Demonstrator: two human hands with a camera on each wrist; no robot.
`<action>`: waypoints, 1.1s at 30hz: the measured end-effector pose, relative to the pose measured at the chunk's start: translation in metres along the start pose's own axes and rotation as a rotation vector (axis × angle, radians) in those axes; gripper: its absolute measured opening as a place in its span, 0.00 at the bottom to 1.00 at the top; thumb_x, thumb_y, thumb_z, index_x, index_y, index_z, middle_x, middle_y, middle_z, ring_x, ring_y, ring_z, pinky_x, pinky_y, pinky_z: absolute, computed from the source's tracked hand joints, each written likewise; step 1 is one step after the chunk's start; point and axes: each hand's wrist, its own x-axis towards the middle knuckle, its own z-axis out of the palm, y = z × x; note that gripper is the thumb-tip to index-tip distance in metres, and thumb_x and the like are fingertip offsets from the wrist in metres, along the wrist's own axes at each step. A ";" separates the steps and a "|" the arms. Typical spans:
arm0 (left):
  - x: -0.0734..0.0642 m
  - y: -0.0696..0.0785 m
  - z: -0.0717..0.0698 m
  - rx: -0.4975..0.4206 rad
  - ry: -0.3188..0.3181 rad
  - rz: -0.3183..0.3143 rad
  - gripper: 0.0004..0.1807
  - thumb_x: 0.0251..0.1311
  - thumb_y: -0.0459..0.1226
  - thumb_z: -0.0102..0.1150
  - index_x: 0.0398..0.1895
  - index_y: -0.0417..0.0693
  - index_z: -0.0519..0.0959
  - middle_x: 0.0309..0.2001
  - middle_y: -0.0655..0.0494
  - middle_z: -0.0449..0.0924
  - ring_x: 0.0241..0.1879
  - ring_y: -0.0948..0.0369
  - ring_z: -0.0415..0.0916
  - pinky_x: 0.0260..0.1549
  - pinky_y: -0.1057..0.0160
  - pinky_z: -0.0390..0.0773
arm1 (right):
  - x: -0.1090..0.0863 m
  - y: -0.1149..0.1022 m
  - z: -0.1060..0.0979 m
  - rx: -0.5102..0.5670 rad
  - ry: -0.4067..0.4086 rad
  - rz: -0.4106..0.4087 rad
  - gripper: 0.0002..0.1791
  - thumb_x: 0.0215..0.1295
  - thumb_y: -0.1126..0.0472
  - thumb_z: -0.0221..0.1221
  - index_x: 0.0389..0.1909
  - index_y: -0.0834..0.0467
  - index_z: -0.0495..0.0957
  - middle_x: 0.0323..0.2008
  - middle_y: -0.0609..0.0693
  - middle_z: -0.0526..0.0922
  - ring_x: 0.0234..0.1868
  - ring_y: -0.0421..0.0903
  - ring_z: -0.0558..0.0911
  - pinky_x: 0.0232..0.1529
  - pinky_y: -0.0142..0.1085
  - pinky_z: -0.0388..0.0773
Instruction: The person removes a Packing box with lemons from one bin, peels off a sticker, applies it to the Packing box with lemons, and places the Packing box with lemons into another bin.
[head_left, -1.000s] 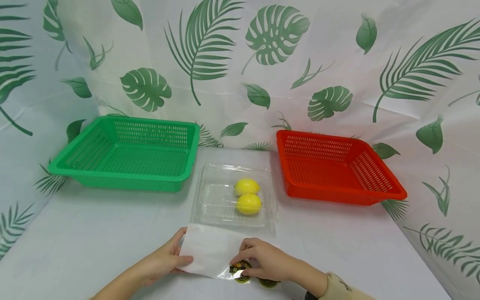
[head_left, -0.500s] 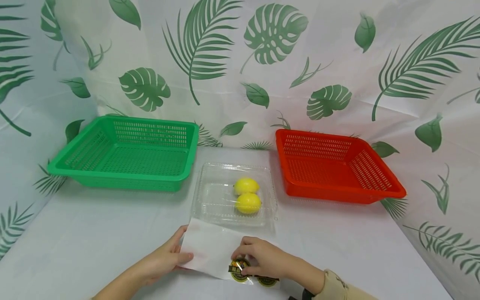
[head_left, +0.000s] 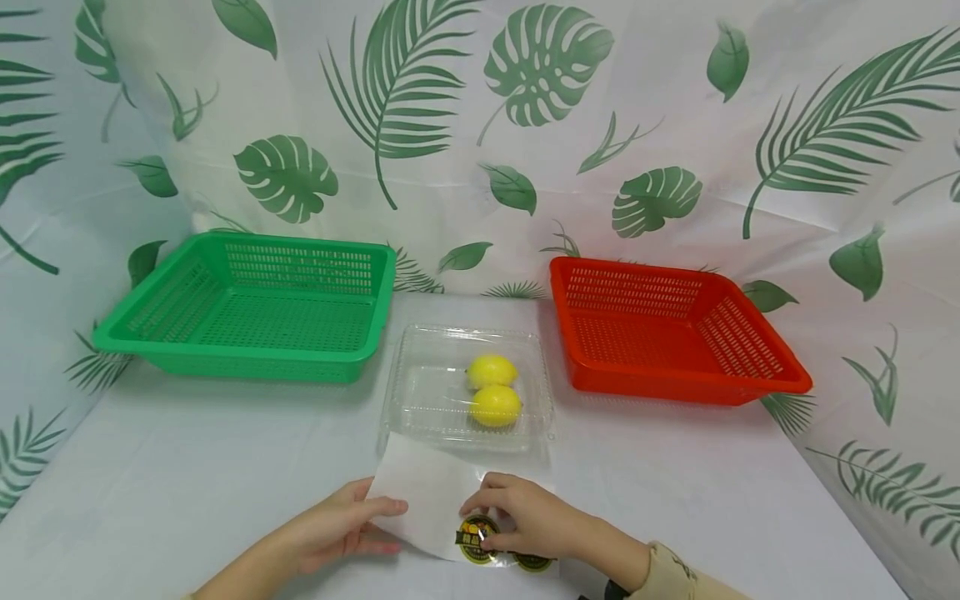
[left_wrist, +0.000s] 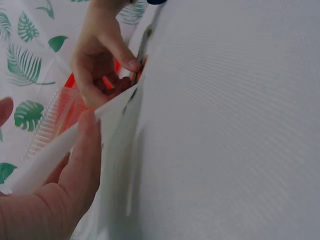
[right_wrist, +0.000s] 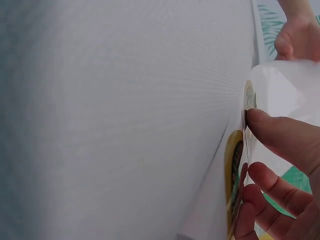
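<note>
The right hand point(head_left: 522, 515) pinched the sheet point(head_left: 423, 492) at a round sticker point(head_left: 472, 539); the left hand point(head_left: 337, 523), its fingers apart, touched the sheet's left end; the sheet was near the clear container point(head_left: 431, 392) with two lemons point(head_left: 495, 406).

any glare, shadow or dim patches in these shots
Head: bright, with small glints on the clear container; left wrist: dimmer and greyer, with faint fine lines across the table; right wrist: dark along its left edge, with a pale glare patch on the sticker sheet.
</note>
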 end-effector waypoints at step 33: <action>0.017 -0.011 0.023 0.055 0.104 -0.051 0.27 0.51 0.23 0.44 0.56 0.27 0.52 0.49 0.34 0.65 0.44 0.48 0.74 0.40 0.53 0.80 | 0.003 0.001 0.001 0.041 0.030 -0.083 0.12 0.58 0.54 0.62 0.43 0.51 0.81 0.31 0.40 0.72 0.28 0.31 0.66 0.29 0.17 0.65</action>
